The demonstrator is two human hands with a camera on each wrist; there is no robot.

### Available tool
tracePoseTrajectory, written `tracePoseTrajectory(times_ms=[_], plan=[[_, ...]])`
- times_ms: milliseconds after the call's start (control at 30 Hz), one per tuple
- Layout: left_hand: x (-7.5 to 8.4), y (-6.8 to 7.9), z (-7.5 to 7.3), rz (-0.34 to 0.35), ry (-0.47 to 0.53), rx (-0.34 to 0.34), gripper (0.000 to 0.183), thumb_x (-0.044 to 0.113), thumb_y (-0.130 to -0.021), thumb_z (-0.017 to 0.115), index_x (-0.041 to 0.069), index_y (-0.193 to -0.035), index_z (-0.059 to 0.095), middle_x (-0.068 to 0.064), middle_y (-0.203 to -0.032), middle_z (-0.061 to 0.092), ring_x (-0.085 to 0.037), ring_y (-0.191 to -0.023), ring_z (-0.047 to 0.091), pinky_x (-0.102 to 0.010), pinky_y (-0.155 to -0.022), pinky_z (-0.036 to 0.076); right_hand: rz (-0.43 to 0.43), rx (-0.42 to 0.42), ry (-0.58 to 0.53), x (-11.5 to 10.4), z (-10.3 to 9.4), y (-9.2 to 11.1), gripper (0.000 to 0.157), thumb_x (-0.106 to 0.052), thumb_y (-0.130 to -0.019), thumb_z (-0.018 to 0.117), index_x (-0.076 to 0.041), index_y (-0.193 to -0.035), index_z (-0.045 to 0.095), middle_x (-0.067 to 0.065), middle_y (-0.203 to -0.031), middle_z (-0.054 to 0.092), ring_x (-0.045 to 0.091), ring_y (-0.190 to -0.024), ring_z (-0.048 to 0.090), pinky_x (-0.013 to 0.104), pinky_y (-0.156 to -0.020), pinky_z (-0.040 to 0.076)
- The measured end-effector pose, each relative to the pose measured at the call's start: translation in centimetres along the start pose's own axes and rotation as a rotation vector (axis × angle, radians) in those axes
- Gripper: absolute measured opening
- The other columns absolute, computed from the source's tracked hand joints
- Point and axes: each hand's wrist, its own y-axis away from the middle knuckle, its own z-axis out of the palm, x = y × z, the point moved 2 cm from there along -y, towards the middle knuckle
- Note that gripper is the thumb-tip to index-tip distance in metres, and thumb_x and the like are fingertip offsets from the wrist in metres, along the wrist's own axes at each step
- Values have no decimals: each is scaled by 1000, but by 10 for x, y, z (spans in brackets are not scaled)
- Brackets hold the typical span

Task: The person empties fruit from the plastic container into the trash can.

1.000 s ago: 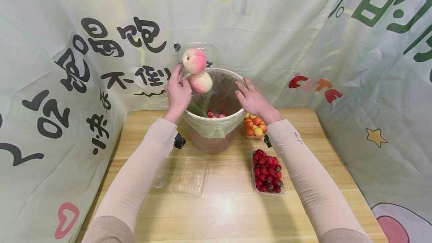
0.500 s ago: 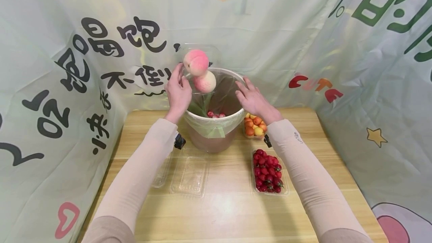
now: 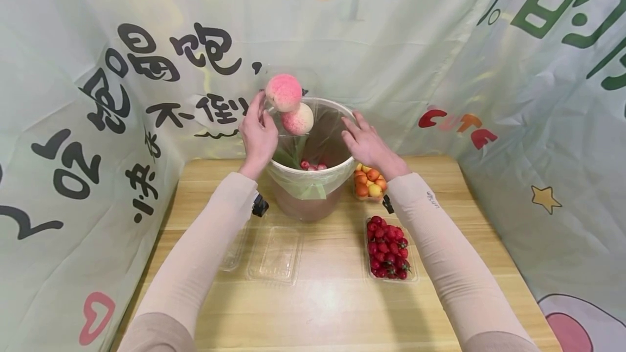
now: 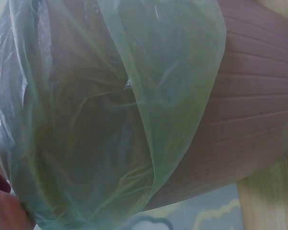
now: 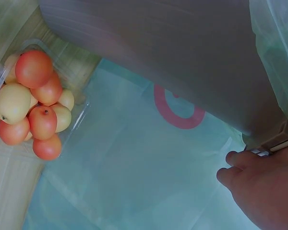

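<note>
My left hand (image 3: 259, 137) holds a clear plastic box (image 3: 314, 103) by its left side, tipped over the mouth of a trash bin (image 3: 310, 208). Two pink-and-cream peaches, an upper peach (image 3: 283, 92) and a lower peach (image 3: 298, 119), are at the box, one above the other. The bin wears a thin green bag (image 3: 313, 189) folded over its white rim. Inside, small reddish fruits (image 3: 313, 167) lie low down. On the bin's right rim rest the loosely extended fingers of my right hand (image 3: 367, 143). The left wrist view mostly shows bag and bin wall.
Behind my right wrist stands a box of orange and yellow fruits (image 5: 33, 105). A box of dark red berries (image 3: 388, 249) is at the right front of the wooden table (image 3: 337, 303). Clear plastic trays, including one tray (image 3: 275, 254), lie left. Printed cloth (image 3: 391, 58) surrounds the table.
The peaches have rolled and shifted slightly to the right at the tipped box, the upper one turning its pink side forward. Both hands stay nearly where they were.
</note>
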Motion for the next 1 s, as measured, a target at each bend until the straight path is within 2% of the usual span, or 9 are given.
tracePoseTrajectory(times_ms=[300, 567, 733, 1000], plan=[[1, -1, -1, 45, -10, 43, 47, -2, -104, 51, 7, -149, 58, -10, -150, 63, -25, -139, 61, -34, -114, 52, 3, 0, -11, 0, -1, 0, 65, -46, -112, 27, -17, -170, 21, 14, -179, -2, 41, -164, 13, 60, -134, 7], [0, 0, -2, 22, -28, 46, 49, -3, -102, 53, 9, -149, 59, -7, -150, 64, -23, -142, 59, -34, -120, 46, -5, 1, 1, 0, 0, 0, 65, -47, -112, 25, -16, -170, 21, 15, -179, 0, 41, -163, 15, 60, -133, 9], [0, 0, -1, -3, -52, 47, 57, -9, -95, 55, 11, -149, 60, -6, -149, 64, -24, -142, 58, -37, -122, 43, 4, 0, -10, 0, 0, 1, 65, -48, -112, 25, -17, -170, 21, 14, -179, -2, 40, -164, 14, 59, -134, 7], [-1, -3, 0, -39, -19, 41, 48, -1, -105, 48, 4, -152, 54, -10, -154, 59, -24, -144, 56, -30, -121, 44, 11, 6, -15, 0, 1, 0, 65, -46, -112, 26, -17, -170, 20, 14, -179, -3, 42, -164, 13, 59, -134, 7]])
